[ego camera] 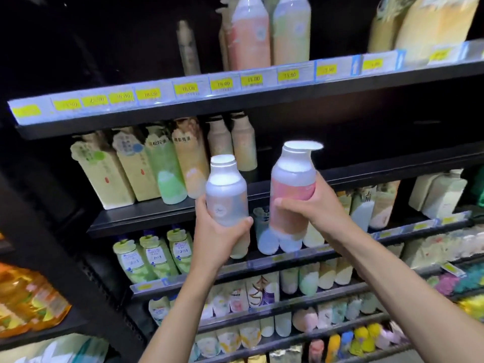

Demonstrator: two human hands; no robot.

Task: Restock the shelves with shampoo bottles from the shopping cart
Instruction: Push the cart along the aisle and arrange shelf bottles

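My left hand (pixel 218 233) grips a grey-and-cream shampoo bottle (pixel 227 195) with a white cap, held upright in front of the shelves. My right hand (pixel 311 205) grips a taller pink shampoo bottle (pixel 292 189) with a white pump top, also upright. Both bottles hang level with the black middle shelf (pixel 366 171), whose right part behind them is dark and holds nothing that I can see. The shopping cart is out of view.
The middle shelf's left part holds several cream, green and orange bottles (pixel 146 166). A top shelf (pixel 235 100) with yellow price tags carries pink and pale bottles (pixel 262 35). Lower shelves are packed with bottles (pixel 152 255). Orange packs (pixel 28 299) sit far left.
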